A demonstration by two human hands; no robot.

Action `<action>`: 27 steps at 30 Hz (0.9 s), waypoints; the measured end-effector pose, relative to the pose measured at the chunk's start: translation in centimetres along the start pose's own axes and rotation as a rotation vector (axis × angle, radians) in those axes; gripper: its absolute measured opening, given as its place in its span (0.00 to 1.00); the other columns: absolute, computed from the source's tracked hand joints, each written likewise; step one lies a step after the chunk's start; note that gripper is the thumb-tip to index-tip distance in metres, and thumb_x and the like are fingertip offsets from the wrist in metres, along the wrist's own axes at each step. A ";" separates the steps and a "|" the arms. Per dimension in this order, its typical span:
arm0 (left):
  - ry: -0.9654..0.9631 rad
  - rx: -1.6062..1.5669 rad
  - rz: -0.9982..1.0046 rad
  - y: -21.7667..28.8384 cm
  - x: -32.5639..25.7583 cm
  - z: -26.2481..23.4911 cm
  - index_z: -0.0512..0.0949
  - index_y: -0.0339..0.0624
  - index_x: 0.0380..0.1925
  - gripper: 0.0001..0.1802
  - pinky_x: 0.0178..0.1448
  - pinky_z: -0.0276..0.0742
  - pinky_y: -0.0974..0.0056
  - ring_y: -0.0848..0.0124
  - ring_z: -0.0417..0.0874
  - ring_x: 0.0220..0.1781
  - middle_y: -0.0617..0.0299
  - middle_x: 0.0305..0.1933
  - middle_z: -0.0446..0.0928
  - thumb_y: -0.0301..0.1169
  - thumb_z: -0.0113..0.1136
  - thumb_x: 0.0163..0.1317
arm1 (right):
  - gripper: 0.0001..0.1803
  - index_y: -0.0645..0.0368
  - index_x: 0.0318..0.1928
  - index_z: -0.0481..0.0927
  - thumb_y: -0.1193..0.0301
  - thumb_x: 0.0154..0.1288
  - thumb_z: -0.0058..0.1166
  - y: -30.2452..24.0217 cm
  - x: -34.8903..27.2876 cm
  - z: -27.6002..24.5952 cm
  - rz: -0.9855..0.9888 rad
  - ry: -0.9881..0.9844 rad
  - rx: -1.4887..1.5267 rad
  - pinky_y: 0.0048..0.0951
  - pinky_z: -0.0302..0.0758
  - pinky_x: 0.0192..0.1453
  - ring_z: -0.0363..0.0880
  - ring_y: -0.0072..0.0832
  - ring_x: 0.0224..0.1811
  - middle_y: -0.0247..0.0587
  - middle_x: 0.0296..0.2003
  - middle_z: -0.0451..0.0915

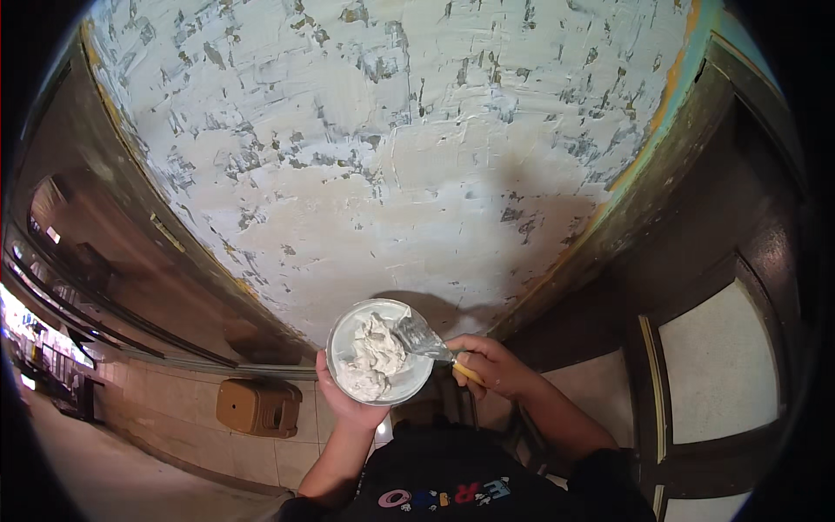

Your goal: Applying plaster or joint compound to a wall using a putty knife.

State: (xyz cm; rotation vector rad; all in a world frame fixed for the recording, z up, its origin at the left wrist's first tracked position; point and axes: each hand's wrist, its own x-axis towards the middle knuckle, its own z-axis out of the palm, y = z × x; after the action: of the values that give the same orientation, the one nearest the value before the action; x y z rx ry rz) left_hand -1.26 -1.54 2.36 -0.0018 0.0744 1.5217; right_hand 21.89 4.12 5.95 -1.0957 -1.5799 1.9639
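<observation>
My left hand (357,407) is wrapped round the near-left rim of a round, shallow bowl (420,376), holding it up in front of the wall. A lumpy heap of whitish putty (376,358) lies in the bowl. My right hand (494,365) grips the yellow handle of a putty knife (421,337). The knife's metal blade reaches over the bowl's right side, close to the putty, and is smeared with it. Ahead stands a wall (400,200) coated unevenly in pale putty, with grey-brown patches showing through, mostly higher up.
Dark wooden frames edge the wall on both sides, with a panelled door (722,365) to the right. A brown plastic stool (259,407) stands on the tiled floor (165,404) at the left. Shadows fall on the lower right wall.
</observation>
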 end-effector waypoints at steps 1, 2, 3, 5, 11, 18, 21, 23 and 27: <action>0.018 0.002 -0.003 0.0 0.1 -0.3 0.64 0.45 0.67 0.39 0.72 0.59 0.45 0.52 0.66 0.69 0.52 0.69 0.65 0.59 0.41 0.64 | 0.18 0.59 0.59 0.70 0.67 0.73 0.39 0.2 -0.1 0.1 0.016 -0.011 0.075 0.21 0.65 0.20 0.68 0.19 0.15 0.35 0.27 0.75; 0.017 0.002 -0.006 0.0 0.0 -0.3 0.64 0.45 0.67 0.39 0.72 0.59 0.45 0.52 0.66 0.69 0.52 0.69 0.65 0.59 0.41 0.64 | 0.19 0.59 0.60 0.68 0.67 0.73 0.38 0.5 -0.3 0.1 0.031 -0.022 0.151 0.21 0.65 0.20 0.68 0.19 0.15 0.36 0.27 0.75; 0.031 -0.006 -0.009 -0.1 -0.1 -0.3 0.64 0.45 0.67 0.39 0.72 0.58 0.45 0.52 0.66 0.69 0.52 0.70 0.65 0.59 0.41 0.64 | 0.19 0.59 0.60 0.68 0.67 0.73 0.38 0.9 -0.3 0.1 0.030 -0.018 0.151 0.21 0.65 0.20 0.68 0.19 0.15 0.36 0.27 0.75; 0.046 -0.027 -0.019 -0.2 -0.2 -0.4 0.63 0.45 0.68 0.40 0.73 0.57 0.43 0.52 0.65 0.70 0.53 0.71 0.63 0.61 0.41 0.63 | 0.20 0.61 0.60 0.68 0.66 0.72 0.38 1.8 -0.3 0.0 -0.014 -0.107 0.344 0.21 0.65 0.18 0.67 0.19 0.14 0.39 0.26 0.75; -0.097 0.029 -0.055 -0.5 -0.5 0.3 0.61 0.46 0.69 0.42 0.74 0.55 0.42 0.51 0.62 0.71 0.53 0.72 0.62 0.62 0.41 0.63 | 0.20 0.62 0.56 0.68 0.63 0.70 0.40 1.7 -0.3 0.6 -0.032 -0.142 0.478 0.23 0.63 0.15 0.64 0.22 0.11 0.43 0.22 0.73; -0.016 0.051 0.009 -0.6 -0.5 0.2 0.63 0.46 0.68 0.41 0.72 0.58 0.43 0.51 0.65 0.70 0.53 0.71 0.63 0.62 0.42 0.63 | 0.13 0.60 0.43 0.70 0.63 0.71 0.39 3.3 -0.2 2.5 -0.076 -0.139 0.535 0.24 0.60 0.16 0.60 0.22 0.09 0.40 0.16 0.68; 0.029 0.105 0.032 -0.9 -0.4 1.0 0.64 0.46 0.67 0.41 0.71 0.60 0.44 0.52 0.67 0.68 0.53 0.69 0.66 0.62 0.42 0.63 | 0.14 0.60 0.44 0.70 0.62 0.71 0.38 4.1 -0.4 3.1 -0.108 -0.133 0.598 0.24 0.60 0.16 0.60 0.22 0.09 0.41 0.17 0.68; 0.022 0.105 0.021 -0.9 -0.4 1.3 0.64 0.46 0.67 0.41 0.71 0.60 0.45 0.52 0.67 0.68 0.53 0.69 0.66 0.63 0.41 0.63 | 0.14 0.58 0.45 0.69 0.61 0.72 0.37 4.4 -0.3 3.2 -0.104 -0.139 0.657 0.24 0.61 0.17 0.61 0.23 0.10 0.41 0.17 0.68; 0.007 0.102 -0.022 -1.1 0.2 1.9 0.63 0.50 0.68 0.42 0.67 0.55 0.30 0.48 0.64 0.70 0.55 0.71 0.63 0.66 0.38 0.63 | 0.14 0.52 0.49 0.67 0.59 0.73 0.37 2.5 -0.7 2.4 -0.234 -0.015 0.782 0.26 0.63 0.18 0.64 0.25 0.11 0.43 0.19 0.70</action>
State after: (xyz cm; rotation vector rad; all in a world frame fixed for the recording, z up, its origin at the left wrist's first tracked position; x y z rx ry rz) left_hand -0.07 -1.32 4.18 0.0732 0.1565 1.4943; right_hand 20.92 1.35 3.93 -0.5435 -0.7498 2.1172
